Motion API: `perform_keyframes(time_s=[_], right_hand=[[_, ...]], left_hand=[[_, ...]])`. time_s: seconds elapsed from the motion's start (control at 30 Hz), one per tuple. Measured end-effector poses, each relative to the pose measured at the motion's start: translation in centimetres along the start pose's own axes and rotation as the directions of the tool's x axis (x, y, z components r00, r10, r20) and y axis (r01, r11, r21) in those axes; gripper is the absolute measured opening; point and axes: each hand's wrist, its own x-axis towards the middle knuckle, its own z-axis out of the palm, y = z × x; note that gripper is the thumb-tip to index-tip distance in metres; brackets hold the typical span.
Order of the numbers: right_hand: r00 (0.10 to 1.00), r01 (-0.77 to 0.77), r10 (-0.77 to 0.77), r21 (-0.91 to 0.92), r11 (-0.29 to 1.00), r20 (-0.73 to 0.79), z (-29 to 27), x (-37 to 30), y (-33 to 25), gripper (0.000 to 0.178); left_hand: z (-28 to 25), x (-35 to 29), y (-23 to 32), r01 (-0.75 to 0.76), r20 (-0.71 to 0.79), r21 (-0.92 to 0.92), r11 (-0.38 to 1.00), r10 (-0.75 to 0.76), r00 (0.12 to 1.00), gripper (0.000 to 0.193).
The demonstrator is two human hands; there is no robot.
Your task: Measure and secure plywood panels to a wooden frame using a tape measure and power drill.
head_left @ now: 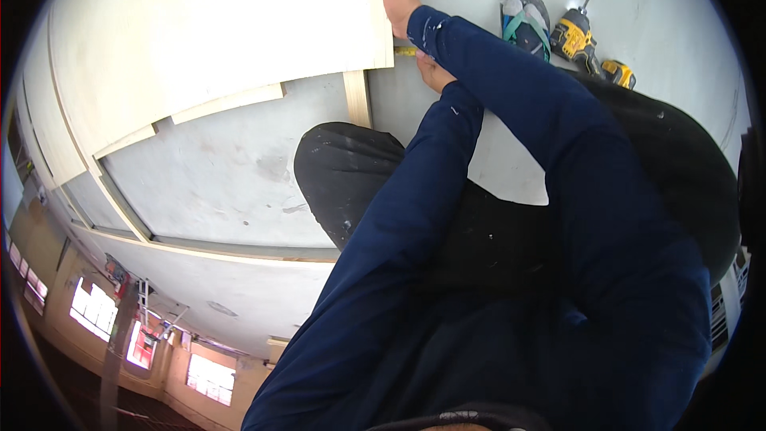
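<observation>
A pale plywood panel (239, 16) lies over a light wooden frame at upper left. My right hand (399, 0) is at the panel's right edge, one finger or thumb stretched along its top face and the other fingers mostly hidden; it seems to grip the edge. Just below, my left hand (435, 73) is closed at the end of a short yellow tape measure blade (405, 52), which reaches to the panel's edge. The right sleeve covers part of this hand, and the tape's case cannot be seen.
A frame batten (357, 98) emerges below the panel, beside my bent knee (343, 168). Another frame rail (239, 251) runs nearer me. At upper right lie a sandal (525, 22), a yellow-black cordless drill (574, 36) with a bit, and a yellow-black battery-like block (618, 73).
</observation>
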Motion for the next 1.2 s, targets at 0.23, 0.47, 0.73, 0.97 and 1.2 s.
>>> perform_keyframes(time_s=[0.23,0.47,0.73,0.97,1.2], right_hand=[[0.948,-0.315,0.284,0.271,0.910,0.147,0.6,0.0,-1.5,0.059],[0.926,-0.377,0.353,0.260,0.889,0.136,1.2,-0.4,-2.1,0.058],[0.951,-0.306,0.284,0.254,0.917,0.123,1.2,-0.2,-1.8,0.057],[0.989,-0.147,0.147,-0.015,0.989,-0.023,0.8,-0.3,-1.2,0.056],[0.985,-0.175,0.158,-0.440,0.881,-0.076,-2.3,1.3,-2.3,0.069]], left_hand=[[0.6,0.1,-0.6,0.012,0.014,-0.026,1.000,-0.012,1.000,0.042],[0.5,0.9,-1.2,0.027,0.013,-0.110,0.994,-0.025,1.000,0.043],[1.8,0.9,-2.2,-0.002,-0.004,-0.232,0.973,0.001,1.000,0.044],[1.2,1.7,-2.5,-0.034,-0.019,-0.373,0.927,0.029,0.999,0.045],[1.5,-1.0,0.1,0.002,-0.011,-0.179,0.984,-0.004,1.000,0.045]])
